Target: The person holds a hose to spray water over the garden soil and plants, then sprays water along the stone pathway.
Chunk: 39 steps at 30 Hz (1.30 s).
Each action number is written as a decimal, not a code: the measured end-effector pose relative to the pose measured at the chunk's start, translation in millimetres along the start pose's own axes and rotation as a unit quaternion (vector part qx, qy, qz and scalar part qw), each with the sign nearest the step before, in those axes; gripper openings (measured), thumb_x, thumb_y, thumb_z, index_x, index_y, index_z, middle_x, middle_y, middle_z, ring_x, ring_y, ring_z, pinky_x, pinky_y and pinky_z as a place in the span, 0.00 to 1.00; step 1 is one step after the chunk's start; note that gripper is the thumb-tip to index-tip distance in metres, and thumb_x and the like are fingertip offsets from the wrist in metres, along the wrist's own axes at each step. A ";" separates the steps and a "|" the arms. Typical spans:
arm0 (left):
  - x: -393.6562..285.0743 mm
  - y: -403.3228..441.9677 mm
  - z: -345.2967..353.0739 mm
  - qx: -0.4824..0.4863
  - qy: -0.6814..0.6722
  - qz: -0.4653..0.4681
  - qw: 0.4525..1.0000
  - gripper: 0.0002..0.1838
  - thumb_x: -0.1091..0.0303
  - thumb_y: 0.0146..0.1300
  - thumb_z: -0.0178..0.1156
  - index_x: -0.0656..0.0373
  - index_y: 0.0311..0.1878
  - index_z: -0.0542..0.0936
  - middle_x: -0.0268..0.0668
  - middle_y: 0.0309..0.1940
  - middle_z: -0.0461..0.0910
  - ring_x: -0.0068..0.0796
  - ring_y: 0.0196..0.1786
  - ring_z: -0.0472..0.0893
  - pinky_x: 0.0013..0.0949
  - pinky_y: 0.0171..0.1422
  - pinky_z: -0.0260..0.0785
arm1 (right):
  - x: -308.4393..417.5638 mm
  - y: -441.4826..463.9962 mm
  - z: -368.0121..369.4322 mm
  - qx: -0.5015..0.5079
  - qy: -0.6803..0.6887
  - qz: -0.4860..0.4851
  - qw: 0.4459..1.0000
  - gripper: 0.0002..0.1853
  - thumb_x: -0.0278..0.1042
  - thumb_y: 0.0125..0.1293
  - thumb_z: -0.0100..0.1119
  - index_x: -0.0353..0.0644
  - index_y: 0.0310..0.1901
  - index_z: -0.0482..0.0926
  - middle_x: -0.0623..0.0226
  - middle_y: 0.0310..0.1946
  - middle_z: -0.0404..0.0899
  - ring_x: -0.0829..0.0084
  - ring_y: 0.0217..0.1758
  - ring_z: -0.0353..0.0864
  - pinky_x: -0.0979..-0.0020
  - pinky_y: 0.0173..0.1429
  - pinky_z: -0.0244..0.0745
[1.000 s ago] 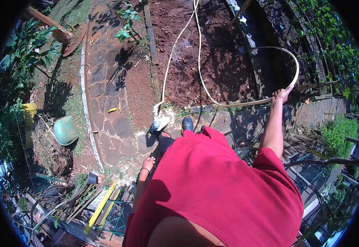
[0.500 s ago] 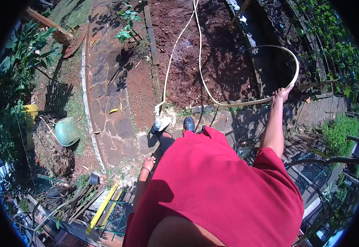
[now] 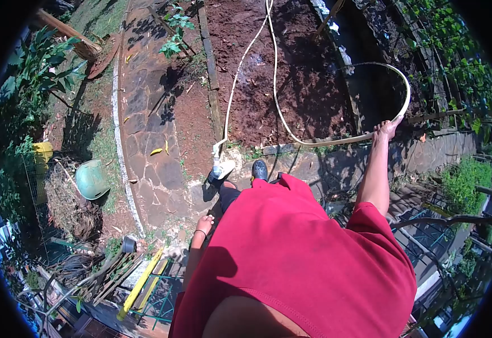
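You have one left hand and one right hand, two in all, and one wristband. You see one red shirt, one dark shoe, two stretches of pale hose over the far soil, one green tub and one yellow container at left, one dark pot at near left, and two yellow leaves side by side.

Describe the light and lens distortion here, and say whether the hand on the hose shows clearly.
Head view: hard sunlight, with shadows dappling the reddish-brown soil bed; head view: strong fisheye distortion, with a black border and blue fringing; head view: the right hand holding the long cream hose is sunlit, though its exact grip is too small to make out.
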<state>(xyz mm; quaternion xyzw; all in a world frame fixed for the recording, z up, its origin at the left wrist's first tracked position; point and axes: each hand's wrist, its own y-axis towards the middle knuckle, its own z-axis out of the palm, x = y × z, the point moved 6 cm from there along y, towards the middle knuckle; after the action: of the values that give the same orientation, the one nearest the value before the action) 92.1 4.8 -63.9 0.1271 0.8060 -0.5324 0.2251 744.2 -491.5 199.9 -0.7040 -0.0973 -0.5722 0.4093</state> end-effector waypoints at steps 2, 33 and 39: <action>3.5 0.4 1.1 -0.003 -0.010 -0.004 1.000 0.17 0.55 0.68 0.52 0.59 0.35 0.81 0.29 0.23 0.78 0.20 0.23 0.73 0.28 0.30 0.65 | -0.5 -0.3 -0.5 0.003 -0.001 0.000 1.000 0.37 0.79 0.53 0.52 0.48 0.18 0.61 0.74 0.10 0.55 0.74 0.11 0.55 0.72 0.16 0.54; 9.0 -5.8 2.8 -0.017 0.034 -0.038 0.999 0.20 0.54 0.67 0.52 0.63 0.38 0.83 0.39 0.28 0.83 0.28 0.34 0.81 0.30 0.43 0.71 | 2.1 -7.3 6.2 -0.004 -0.014 -0.010 1.000 0.37 0.81 0.52 0.50 0.49 0.17 0.59 0.75 0.10 0.52 0.75 0.11 0.53 0.72 0.17 0.52; -12.7 -14.1 -2.0 -0.019 0.058 -0.009 0.998 0.21 0.53 0.67 0.52 0.64 0.37 0.83 0.38 0.28 0.83 0.29 0.32 0.81 0.31 0.41 0.71 | -0.6 2.9 7.6 0.006 -0.014 -0.015 1.000 0.37 0.81 0.52 0.49 0.50 0.16 0.59 0.76 0.10 0.52 0.74 0.11 0.52 0.73 0.17 0.51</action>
<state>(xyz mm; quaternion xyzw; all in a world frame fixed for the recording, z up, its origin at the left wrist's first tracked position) 96.4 1.5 -45.6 0.1462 0.8289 -0.5106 0.1757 751.3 -488.0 198.0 -0.7081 -0.1171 -0.5677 0.4033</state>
